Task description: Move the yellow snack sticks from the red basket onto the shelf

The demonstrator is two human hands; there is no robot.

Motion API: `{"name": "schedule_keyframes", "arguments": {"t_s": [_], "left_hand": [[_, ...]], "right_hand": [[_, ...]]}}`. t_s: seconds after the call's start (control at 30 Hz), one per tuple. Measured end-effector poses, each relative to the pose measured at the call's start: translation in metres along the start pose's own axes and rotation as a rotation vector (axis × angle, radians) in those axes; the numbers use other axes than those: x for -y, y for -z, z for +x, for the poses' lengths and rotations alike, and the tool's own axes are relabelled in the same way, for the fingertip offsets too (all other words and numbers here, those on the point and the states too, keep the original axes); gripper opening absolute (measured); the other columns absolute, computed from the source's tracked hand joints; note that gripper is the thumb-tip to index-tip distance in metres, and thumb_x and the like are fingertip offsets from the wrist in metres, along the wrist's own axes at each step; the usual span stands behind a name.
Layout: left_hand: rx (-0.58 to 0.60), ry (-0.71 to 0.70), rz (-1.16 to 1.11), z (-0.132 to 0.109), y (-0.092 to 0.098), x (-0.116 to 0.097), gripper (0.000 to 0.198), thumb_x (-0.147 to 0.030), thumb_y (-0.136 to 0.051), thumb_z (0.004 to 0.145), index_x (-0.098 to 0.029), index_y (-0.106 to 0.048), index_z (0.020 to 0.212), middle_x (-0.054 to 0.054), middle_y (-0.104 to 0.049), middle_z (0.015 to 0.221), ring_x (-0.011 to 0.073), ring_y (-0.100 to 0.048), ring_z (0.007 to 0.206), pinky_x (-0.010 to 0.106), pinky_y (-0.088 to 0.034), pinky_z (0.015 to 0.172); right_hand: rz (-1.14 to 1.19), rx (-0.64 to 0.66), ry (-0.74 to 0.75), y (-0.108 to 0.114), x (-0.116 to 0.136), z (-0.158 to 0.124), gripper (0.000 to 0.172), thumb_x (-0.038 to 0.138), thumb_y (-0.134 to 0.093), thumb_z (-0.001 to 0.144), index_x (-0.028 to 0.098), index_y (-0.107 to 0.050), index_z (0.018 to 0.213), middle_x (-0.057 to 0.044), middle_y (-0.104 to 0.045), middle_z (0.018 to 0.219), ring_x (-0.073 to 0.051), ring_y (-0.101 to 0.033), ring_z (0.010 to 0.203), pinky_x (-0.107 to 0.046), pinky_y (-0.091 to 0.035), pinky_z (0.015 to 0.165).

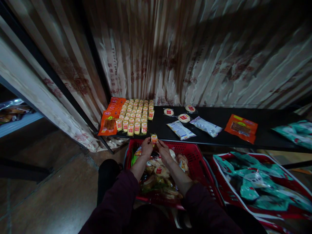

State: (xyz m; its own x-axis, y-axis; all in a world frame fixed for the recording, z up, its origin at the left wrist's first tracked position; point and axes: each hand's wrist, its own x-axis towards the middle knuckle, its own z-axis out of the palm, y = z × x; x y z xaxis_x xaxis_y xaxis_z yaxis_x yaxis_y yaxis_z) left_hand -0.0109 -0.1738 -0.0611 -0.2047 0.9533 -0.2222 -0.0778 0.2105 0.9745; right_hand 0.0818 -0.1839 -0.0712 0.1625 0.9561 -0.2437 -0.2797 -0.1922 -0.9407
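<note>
A small yellow snack packet (154,139) with a red label is held upright, pinched at its sides between the fingertips of the left hand (147,147) and the right hand (163,150). It is seen above the far rim of the red basket (195,152), just before the front edge of the black bench (219,140), near the rows of like packets (136,114) stood there.

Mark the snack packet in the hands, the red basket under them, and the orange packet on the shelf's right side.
snack packet (154,139), head view, middle of its wrapper.
red basket (193,155), head view, bare far wall.
orange packet (240,128), head view, its centre.
</note>
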Motion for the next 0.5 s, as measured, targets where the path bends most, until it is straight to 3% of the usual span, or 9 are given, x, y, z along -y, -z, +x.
{"name": "schedule_keyframes", "arguments": {"t_s": [0.17,0.5], "left_hand": [[-0.027,-0.012,0.008,0.0004,-0.002,0.0008,0.034,-0.006,-0.053,0.075,-0.015,-0.067,0.105,0.01,-0.07,0.103,0.0149,-0.065,0.09,0.026,-0.05,0.082],[-0.054,-0.031,0.078,0.0025,-0.0044,0.004,0.034,-0.005,-0.053,0.075,-0.017,-0.067,0.104,0.009,-0.07,0.105,0.0161,-0.065,0.094,0.03,-0.05,0.087]], "right_hand": [[-0.065,0.019,0.038,0.0002,0.0008,0.0008,0.056,0.055,-0.07,0.061,0.02,-0.07,0.104,-0.004,-0.073,0.103,-0.022,-0.065,0.098,-0.035,-0.05,0.089],[0.102,-0.055,-0.038,-0.0018,0.0011,-0.0017,0.056,0.049,-0.079,0.05,0.018,-0.073,0.096,-0.005,-0.075,0.09,-0.022,-0.068,0.086,-0.037,-0.052,0.084]]}}
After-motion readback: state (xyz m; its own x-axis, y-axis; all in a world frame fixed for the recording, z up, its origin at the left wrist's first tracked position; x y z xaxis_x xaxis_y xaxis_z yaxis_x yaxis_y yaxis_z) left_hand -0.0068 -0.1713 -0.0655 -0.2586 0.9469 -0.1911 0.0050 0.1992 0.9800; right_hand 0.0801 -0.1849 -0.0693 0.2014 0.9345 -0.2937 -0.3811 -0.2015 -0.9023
